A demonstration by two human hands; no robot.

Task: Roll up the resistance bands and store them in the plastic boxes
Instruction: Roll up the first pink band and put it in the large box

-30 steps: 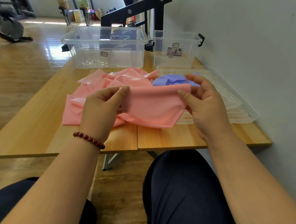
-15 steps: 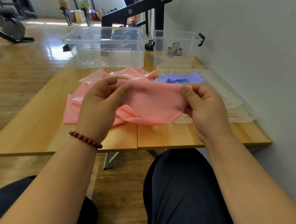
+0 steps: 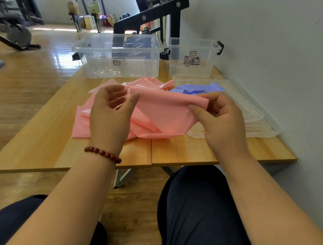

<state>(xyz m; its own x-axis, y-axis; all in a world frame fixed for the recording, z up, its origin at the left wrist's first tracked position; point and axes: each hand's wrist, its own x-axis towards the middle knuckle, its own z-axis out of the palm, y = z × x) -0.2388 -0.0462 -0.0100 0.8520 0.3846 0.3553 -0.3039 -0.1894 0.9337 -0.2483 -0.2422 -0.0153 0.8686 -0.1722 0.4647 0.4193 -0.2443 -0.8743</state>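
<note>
While right hand (image 3: 224,120) fingers pinch the pink resistance band (image 3: 166,113) corner above the worktop (image 3: 36,144), left hand (image 3: 110,123) fingers (image 3: 116,94) are half-curled, thumb touching band, grip unclear.

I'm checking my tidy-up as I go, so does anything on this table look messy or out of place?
Nothing is spilled or damaged. The pink band lies crumpled in a loose heap on the table, not rolled. The purple band sits bunched on the stacked clear lids, not put away.
</note>
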